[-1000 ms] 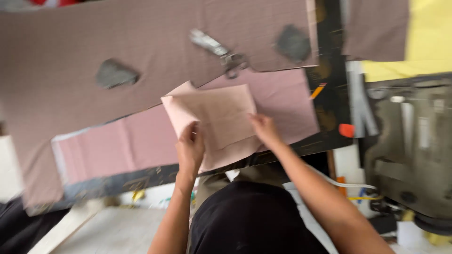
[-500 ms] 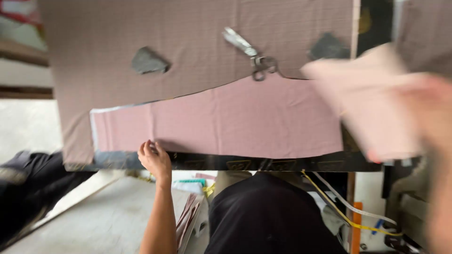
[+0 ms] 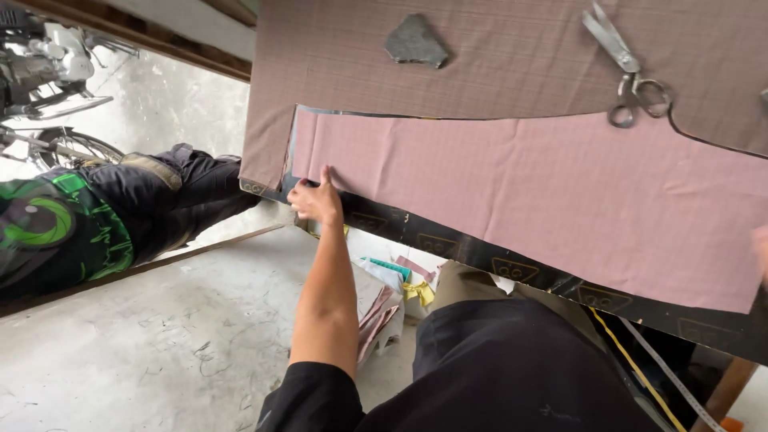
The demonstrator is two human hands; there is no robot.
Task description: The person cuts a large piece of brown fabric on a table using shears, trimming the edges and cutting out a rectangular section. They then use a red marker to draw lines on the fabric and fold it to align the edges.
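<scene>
- The pink cut fabric piece (image 3: 520,200) lies flat along the near edge of the dark cutting table (image 3: 512,268); everything below is placed from this piece.
- The left hand (image 3: 316,200) is at the piece's near left corner, fingers closed down on the cloth edge where it meets the table rim, one fingertip pressed on top of the fabric.
- Only a blurred sliver of the right hand (image 3: 760,252) shows at the frame border, by the piece's right end; I cannot tell whether it is open or gripping.
- Beyond the piece, touching its far edge, lies the larger brown-mauve cloth (image 3: 496,56), with a cut-out following the piece's outline.
- On that cloth, beyond the piece's left half, sits a flat grey stone weight (image 3: 416,42).
- Metal scissors (image 3: 626,68) lie beyond the piece's right half, handle loops just at the cut line.
- The table rim under the piece's near edge bears a row of small yellowish outlined trapezoid labels (image 3: 512,270).
- Below the piece's left part, on the floor, is a pile of pink scraps and a teal and yellow packet (image 3: 396,276).
- A yellow tape measure (image 3: 648,372) hangs below the piece's right part.
</scene>
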